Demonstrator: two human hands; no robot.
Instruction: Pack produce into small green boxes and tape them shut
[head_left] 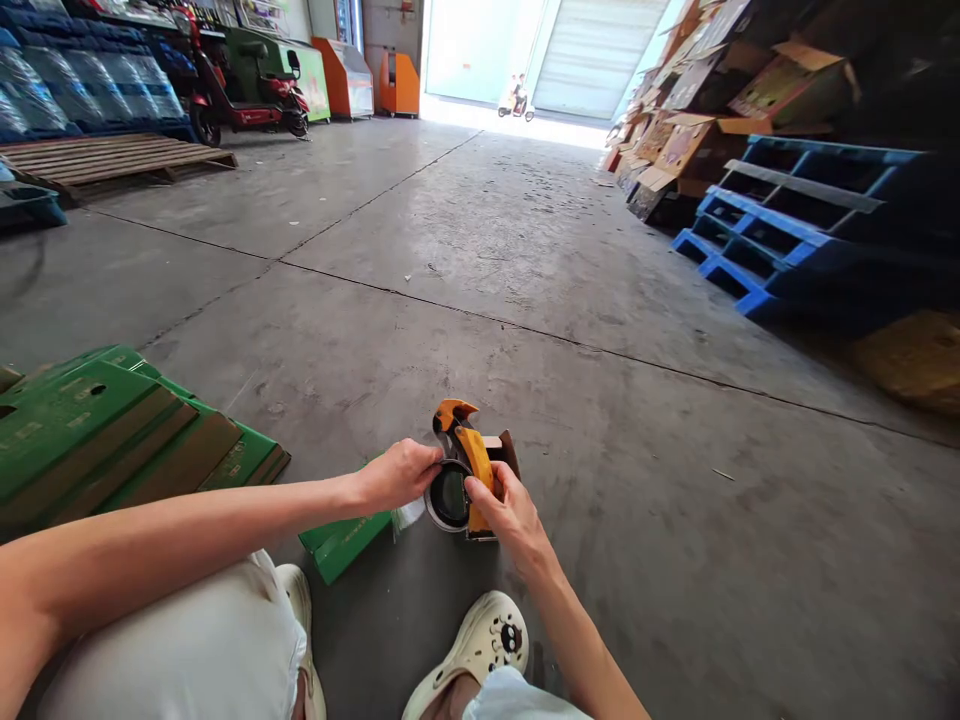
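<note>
Okay so the floor (600, 450) was scuffed grey concrete, with dark lines (277, 261) crossing around 10 o'clock. The yellow tape dispenser (478, 450) was down at 6, right hand (512, 512) wrapped on its frame, left hand (403, 470) pinching the rim of the tape roll (430, 508). Flat green cardboard (97, 425) lay between 8 and 9. Blue pallets (780, 235) were at 2, messy boxes (682, 145) at 1, plus a super bright doorway (484, 50) at 12.

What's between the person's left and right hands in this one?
In the head view, a ring-shaped roll and a yellow tape dispenser lie between the left hand and the right hand.
</note>
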